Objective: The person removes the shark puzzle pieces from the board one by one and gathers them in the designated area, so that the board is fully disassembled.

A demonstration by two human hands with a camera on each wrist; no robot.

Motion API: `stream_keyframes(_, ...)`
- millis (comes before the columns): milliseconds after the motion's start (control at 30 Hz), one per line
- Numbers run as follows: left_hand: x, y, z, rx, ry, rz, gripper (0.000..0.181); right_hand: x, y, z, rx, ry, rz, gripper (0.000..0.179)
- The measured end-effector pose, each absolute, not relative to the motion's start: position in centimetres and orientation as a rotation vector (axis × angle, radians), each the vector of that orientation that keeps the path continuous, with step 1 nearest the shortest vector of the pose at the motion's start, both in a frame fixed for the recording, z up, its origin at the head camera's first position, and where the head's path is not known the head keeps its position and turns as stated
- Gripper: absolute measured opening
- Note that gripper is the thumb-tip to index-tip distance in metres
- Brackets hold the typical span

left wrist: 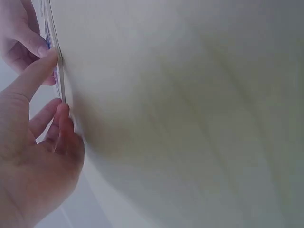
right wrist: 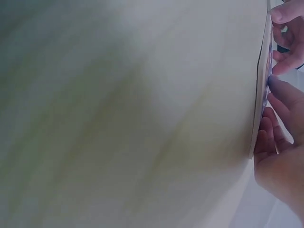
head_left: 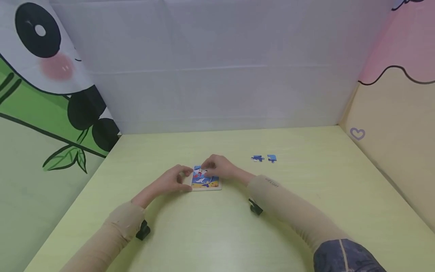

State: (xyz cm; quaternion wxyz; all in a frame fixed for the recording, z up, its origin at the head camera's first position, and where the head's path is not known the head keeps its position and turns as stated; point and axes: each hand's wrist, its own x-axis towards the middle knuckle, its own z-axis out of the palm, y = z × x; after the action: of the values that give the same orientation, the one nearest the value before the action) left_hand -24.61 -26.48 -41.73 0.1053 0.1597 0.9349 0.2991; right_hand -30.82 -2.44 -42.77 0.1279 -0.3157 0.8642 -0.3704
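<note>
A small jigsaw puzzle lies in a thin, pale-edged board on the table, its picture blue with white and red shapes and a yellow-orange lower strip. My left hand grips the board's left side, thumb at the near corner and fingers farther up. Over the upper right part of the puzzle, my right hand has bent fingers and thumb at a puzzle piece, mostly hidden beneath them. In the right wrist view, the board appears edge-on, with the right hand against it.
Two loose blue puzzle pieces, one darker and one lighter, lie right of the board, farther back. The pale yellow table meets a white backdrop behind and printed panels at both sides.
</note>
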Motion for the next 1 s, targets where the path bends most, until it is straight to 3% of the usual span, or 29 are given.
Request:
stream_keyframes(667, -24.9, -27.3, -42.9, 0.447, 2.750, 0.937, 0.074, -30.7, -3.5, -42.6, -0.996, 2.568, -0.991, 0.018)
stream_keyframes(1000, -24.8, -27.2, -42.7, 0.460, 2.745, 0.969, 0.075, -30.2, -4.0, -41.8, -0.898, 2.587, -1.035, 0.042)
